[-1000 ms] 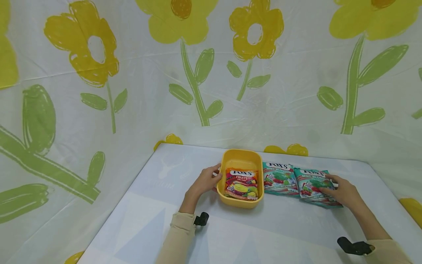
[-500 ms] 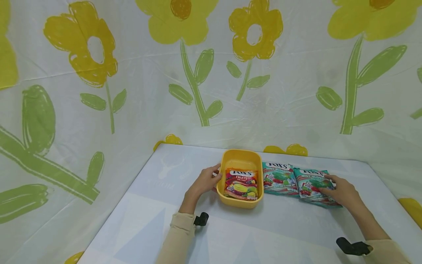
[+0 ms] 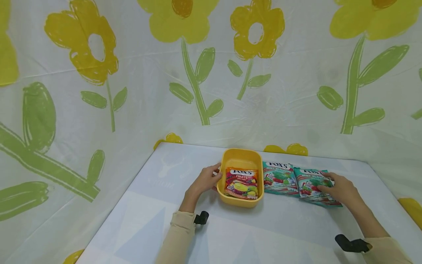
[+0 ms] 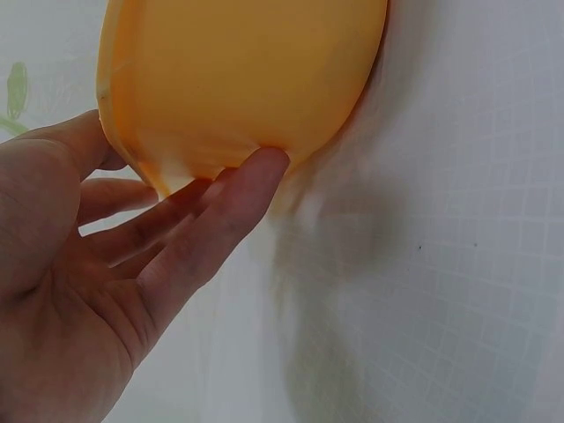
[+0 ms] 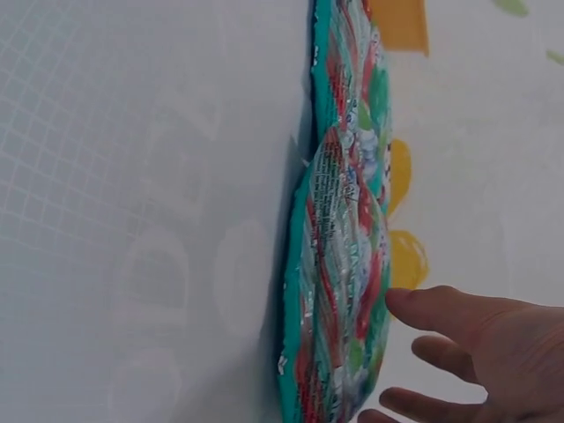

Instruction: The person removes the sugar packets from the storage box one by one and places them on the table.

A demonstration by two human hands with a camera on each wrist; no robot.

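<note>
My left hand (image 3: 205,180) is at the left side of a yellow plastic container (image 3: 242,202). In the left wrist view, the thumb is at the container's rim and the fingers lie along its outer wall. Inside the container lies a red and orange packet of Fox's fruit candy (image 3: 241,184). To its right, two teal packets of Fox's mint candy lie side by side: a left mint packet (image 3: 280,179) and a right mint packet (image 3: 314,186). My right hand (image 3: 344,189) rests loosely at the right mint packet's right edge, with its thumb touching the upper face.
Everything lies on a pale table (image 3: 230,234) with faint blue shapes. Behind it and along the left hangs a white cloth (image 3: 283,121) printed with yellow flowers. A black wrist strap mount (image 3: 352,245) sits at the right sleeve.
My right hand's fingers have eased back very slightly on the right mint packet. The left hand, container and packets stay where they were.
</note>
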